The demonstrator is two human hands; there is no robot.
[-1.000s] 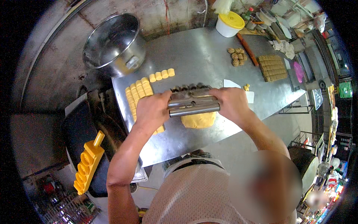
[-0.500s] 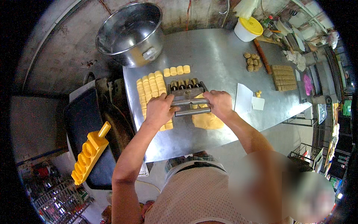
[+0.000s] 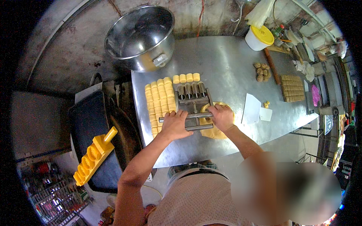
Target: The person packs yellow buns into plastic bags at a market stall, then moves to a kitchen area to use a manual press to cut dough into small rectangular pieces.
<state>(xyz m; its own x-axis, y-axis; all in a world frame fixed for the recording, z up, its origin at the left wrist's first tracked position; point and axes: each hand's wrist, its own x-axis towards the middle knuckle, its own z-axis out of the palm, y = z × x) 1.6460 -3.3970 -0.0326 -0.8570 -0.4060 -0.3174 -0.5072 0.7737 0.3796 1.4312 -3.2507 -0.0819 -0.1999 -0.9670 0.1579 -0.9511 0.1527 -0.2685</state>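
Observation:
A metal dough cutter (image 3: 194, 105) with several short tubes at its far end lies tilted above the table in front of me. My left hand (image 3: 175, 124) is closed around the left part of its crossbar. Closed on the right part of the same bar is my right hand (image 3: 222, 116). Beneath and right of the cutter sits a lump of yellow dough (image 3: 215, 130), partly hidden by the tool and my right hand. Left of the cutter stand packed rows of yellow dough pieces (image 3: 160, 98). A separate short row of dough cylinders (image 3: 186, 78) lies beyond the tubes.
A steel mixing bowl (image 3: 140, 35) stands at the far left. Rightward lie white scrapers (image 3: 250, 109), brown balls (image 3: 261, 72), a rolling pin (image 3: 272, 66), a brown block cut into pieces (image 3: 292, 88) and a yellow-lidded tub (image 3: 259, 38). A yellow mould (image 3: 92, 158) rests on a black tray (image 3: 88, 132).
The crossbar and both hands have drawn back toward me, away from the tubes. The tubes now show more of their length. The whole view has shifted slightly.

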